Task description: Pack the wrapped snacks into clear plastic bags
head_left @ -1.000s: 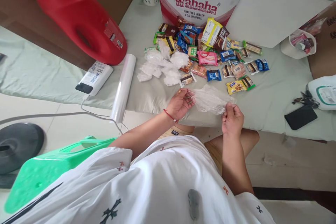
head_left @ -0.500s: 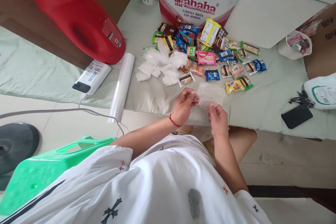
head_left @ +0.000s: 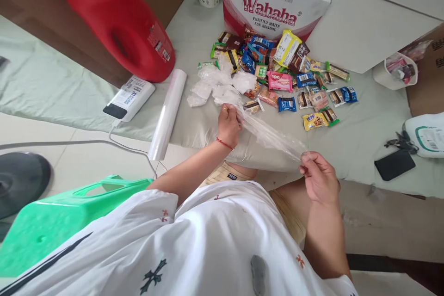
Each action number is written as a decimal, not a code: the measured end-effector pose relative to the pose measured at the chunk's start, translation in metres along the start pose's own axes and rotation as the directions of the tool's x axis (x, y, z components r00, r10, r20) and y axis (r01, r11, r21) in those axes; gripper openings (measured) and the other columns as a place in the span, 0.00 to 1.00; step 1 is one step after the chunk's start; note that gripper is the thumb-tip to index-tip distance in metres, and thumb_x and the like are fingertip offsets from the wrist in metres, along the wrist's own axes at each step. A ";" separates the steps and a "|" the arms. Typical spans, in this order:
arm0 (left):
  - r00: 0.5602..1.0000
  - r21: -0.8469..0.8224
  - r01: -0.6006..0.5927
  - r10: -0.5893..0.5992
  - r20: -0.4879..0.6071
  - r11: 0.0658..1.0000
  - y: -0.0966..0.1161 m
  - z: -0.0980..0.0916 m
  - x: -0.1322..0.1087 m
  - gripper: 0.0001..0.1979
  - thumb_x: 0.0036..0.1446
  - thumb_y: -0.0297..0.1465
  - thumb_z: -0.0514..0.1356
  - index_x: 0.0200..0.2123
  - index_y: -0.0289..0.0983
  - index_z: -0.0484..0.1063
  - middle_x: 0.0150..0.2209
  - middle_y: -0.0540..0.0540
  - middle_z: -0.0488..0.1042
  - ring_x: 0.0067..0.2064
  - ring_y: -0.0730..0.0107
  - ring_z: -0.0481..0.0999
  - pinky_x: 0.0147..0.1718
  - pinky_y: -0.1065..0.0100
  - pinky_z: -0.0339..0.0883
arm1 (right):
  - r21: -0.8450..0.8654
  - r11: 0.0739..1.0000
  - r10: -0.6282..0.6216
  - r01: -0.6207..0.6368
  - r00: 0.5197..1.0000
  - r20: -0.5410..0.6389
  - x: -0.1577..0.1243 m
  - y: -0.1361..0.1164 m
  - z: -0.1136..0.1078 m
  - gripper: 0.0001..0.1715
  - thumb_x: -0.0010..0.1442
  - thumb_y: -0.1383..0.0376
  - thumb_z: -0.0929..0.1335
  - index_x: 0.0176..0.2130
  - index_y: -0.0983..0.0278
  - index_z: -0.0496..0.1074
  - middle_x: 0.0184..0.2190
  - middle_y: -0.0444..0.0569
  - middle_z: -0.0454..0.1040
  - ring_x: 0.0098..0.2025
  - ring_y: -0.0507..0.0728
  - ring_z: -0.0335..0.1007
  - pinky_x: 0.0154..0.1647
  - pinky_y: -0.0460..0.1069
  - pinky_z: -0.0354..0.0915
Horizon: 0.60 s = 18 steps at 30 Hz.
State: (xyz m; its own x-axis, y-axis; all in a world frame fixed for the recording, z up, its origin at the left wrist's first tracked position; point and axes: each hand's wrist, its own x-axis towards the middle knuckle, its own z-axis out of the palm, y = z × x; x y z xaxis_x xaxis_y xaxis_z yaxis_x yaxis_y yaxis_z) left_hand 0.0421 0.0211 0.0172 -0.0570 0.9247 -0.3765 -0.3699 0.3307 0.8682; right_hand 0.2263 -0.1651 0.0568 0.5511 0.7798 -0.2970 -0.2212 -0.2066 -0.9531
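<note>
A clear plastic bag (head_left: pixel 268 135) is stretched between my two hands over the front edge of the covered surface. My left hand (head_left: pixel 229 126) pinches its left end, and my right hand (head_left: pixel 319 175) pinches the right end, lower and closer to me. Just beyond my left hand lie several crumpled clear bags (head_left: pixel 222 84). Wrapped snacks are heaped behind and to the right of them, among them a pink packet (head_left: pixel 280 82), a yellow packet (head_left: pixel 314 121) and a small blue one (head_left: pixel 287 104).
A Wahaha box (head_left: pixel 274 4) stands behind the snacks. On the left are a red jug (head_left: pixel 121 23), a white power bank (head_left: pixel 130 99), a plastic roll (head_left: pixel 168 115) and a green stool (head_left: pixel 69 222). A black phone (head_left: pixel 394 164) and a white bottle (head_left: pixel 426 134) lie right.
My hands have moved apart, the right one going right and toward me, the left one slightly left and away. Between them the clear plastic is now drawn out long. The view has shifted slightly.
</note>
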 end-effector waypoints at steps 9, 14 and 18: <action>0.860 0.309 0.102 -0.240 0.450 0.946 0.001 -0.039 -0.007 0.15 0.67 0.43 0.62 0.34 0.41 0.62 0.18 0.61 0.50 0.15 0.81 0.48 0.15 0.74 0.43 | -0.187 0.978 0.086 -0.093 0.995 -0.046 0.079 -0.044 -0.065 0.26 0.34 0.55 0.86 0.26 0.64 0.76 0.27 0.45 0.76 0.23 0.46 0.69 0.18 0.39 0.66; 0.897 0.374 -0.025 -0.145 0.418 0.927 -0.010 -0.036 -0.014 0.13 0.67 0.39 0.61 0.34 0.39 0.65 0.22 0.56 0.59 0.22 0.78 0.62 0.21 0.76 0.57 | -0.124 0.991 0.037 -0.050 0.994 -0.099 0.122 -0.030 -0.061 0.32 0.39 0.48 0.84 0.35 0.62 0.75 0.31 0.45 0.80 0.26 0.48 0.73 0.21 0.41 0.70; 0.931 0.323 -0.071 -0.053 0.361 0.944 -0.020 -0.017 -0.022 0.10 0.69 0.37 0.58 0.35 0.39 0.66 0.34 0.50 0.71 0.38 0.72 0.75 0.36 0.73 0.72 | -0.051 0.994 0.094 -0.101 0.986 -0.137 0.110 -0.006 -0.036 0.43 0.51 0.31 0.73 0.50 0.58 0.68 0.37 0.50 0.83 0.23 0.50 0.72 0.15 0.41 0.62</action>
State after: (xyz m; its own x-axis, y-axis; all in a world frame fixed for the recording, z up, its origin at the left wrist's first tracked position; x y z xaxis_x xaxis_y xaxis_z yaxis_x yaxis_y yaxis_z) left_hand 0.0348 -0.0091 0.0021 0.3011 0.9115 -0.2803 -0.0460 0.3075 0.9504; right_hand 0.3177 -0.0991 0.0274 0.6332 0.6685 -0.3902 -0.2345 -0.3147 -0.9198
